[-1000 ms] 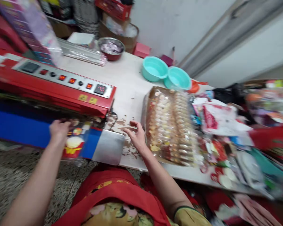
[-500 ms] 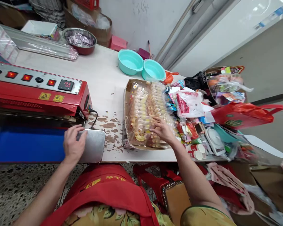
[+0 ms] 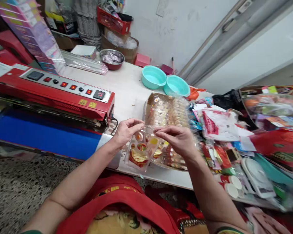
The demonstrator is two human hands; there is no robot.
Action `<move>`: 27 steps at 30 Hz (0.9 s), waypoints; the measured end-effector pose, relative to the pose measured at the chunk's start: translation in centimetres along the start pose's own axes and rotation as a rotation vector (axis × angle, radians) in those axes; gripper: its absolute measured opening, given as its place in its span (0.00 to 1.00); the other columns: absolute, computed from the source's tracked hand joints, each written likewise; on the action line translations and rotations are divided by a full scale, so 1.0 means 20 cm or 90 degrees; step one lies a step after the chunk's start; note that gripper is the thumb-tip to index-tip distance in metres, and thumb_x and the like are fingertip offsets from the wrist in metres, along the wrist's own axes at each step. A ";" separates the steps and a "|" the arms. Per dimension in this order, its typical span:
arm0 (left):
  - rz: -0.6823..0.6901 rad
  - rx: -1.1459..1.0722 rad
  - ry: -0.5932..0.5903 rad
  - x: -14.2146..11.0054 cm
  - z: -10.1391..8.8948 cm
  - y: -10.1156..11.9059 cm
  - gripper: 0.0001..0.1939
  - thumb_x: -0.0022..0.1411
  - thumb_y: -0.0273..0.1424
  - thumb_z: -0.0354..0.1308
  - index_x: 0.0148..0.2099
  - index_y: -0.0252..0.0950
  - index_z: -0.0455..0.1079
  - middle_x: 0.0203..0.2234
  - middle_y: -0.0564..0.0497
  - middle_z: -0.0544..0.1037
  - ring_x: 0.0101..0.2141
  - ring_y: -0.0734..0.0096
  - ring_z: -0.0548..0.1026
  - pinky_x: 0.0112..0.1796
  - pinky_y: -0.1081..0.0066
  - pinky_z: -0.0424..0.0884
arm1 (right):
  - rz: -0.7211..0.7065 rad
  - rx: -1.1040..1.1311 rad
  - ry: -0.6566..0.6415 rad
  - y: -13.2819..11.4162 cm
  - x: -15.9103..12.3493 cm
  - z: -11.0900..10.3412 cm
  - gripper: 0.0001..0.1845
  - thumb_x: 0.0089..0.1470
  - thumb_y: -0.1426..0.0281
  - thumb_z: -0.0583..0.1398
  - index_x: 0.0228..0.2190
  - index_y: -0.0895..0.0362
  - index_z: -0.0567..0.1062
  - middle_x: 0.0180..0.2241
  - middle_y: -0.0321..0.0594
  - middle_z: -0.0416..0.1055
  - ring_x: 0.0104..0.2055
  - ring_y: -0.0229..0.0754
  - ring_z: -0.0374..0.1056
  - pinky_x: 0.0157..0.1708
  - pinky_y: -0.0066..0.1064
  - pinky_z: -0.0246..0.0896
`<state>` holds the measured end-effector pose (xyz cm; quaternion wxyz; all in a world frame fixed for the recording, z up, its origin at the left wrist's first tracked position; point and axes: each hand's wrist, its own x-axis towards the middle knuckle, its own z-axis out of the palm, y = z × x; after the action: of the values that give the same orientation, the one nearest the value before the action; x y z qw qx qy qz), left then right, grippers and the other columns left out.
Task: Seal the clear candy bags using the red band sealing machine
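Between my hands hangs a clear plastic package (image 3: 139, 152) with small food-shaped pieces inside, among them a fried-egg shape and yellow and red ones. My left hand (image 3: 127, 131) pinches its upper left edge. At the upper right edge my right hand (image 3: 177, 138) is pinched too, thumb against fingers. Behind and to the right of the package stands a cardboard box (image 3: 148, 100), filled with rows of similar clear packages (image 3: 179, 110). The package hides part of the box's near left side.
On the left stands a red sealing machine (image 3: 88, 107) with a blue conveyor belt (image 3: 51, 133) and a metal end plate (image 3: 104, 141). Two turquoise basins (image 3: 153, 77) sit behind the box. Bags, paper cups (image 3: 230, 190) and a white scale (image 3: 255, 175) crowd the right side.
My right hand has come away from the box and my left hand has left the metal plate. Both now hold a package up in front of me. The view has turned left.
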<state>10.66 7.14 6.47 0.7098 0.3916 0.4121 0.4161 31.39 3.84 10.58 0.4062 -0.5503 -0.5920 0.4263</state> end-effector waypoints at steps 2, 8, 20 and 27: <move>-0.041 -0.034 0.072 -0.01 -0.06 -0.01 0.20 0.45 0.41 0.70 0.33 0.29 0.76 0.27 0.47 0.78 0.26 0.70 0.74 0.26 0.73 0.69 | 0.045 0.055 0.001 0.09 0.04 0.12 0.11 0.44 0.61 0.70 0.25 0.55 0.81 0.31 0.43 0.80 0.34 0.46 0.76 0.35 0.35 0.72; 0.001 -0.030 0.325 -0.04 -0.34 -0.23 0.18 0.43 0.42 0.70 0.29 0.32 0.74 0.22 0.51 0.76 0.23 0.72 0.72 0.26 0.74 0.68 | 0.141 0.159 -0.007 0.33 0.10 0.49 0.13 0.38 0.60 0.72 0.25 0.55 0.81 0.31 0.42 0.80 0.34 0.45 0.75 0.37 0.35 0.71; -0.212 -0.084 0.446 -0.07 -0.85 -0.32 0.20 0.38 0.32 0.71 0.34 0.29 0.72 0.25 0.43 0.78 0.20 0.67 0.74 0.21 0.71 0.70 | 0.333 0.310 -0.017 0.61 0.34 1.08 0.25 0.24 0.61 0.74 0.25 0.58 0.73 0.22 0.39 0.75 0.22 0.38 0.68 0.21 0.27 0.62; -0.161 -0.023 0.553 -0.11 -1.01 -0.26 0.17 0.38 0.25 0.68 0.33 0.30 0.69 0.25 0.46 0.77 0.24 0.66 0.76 0.29 0.67 0.74 | 0.281 0.342 0.058 0.58 0.38 1.29 0.24 0.33 0.57 0.70 0.30 0.56 0.69 0.22 0.33 0.73 0.24 0.38 0.68 0.26 0.30 0.65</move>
<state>-6.99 7.68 -4.73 0.5227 0.1149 0.7093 0.4588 9.98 10.37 -8.27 0.4604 -0.5571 -0.3064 0.6195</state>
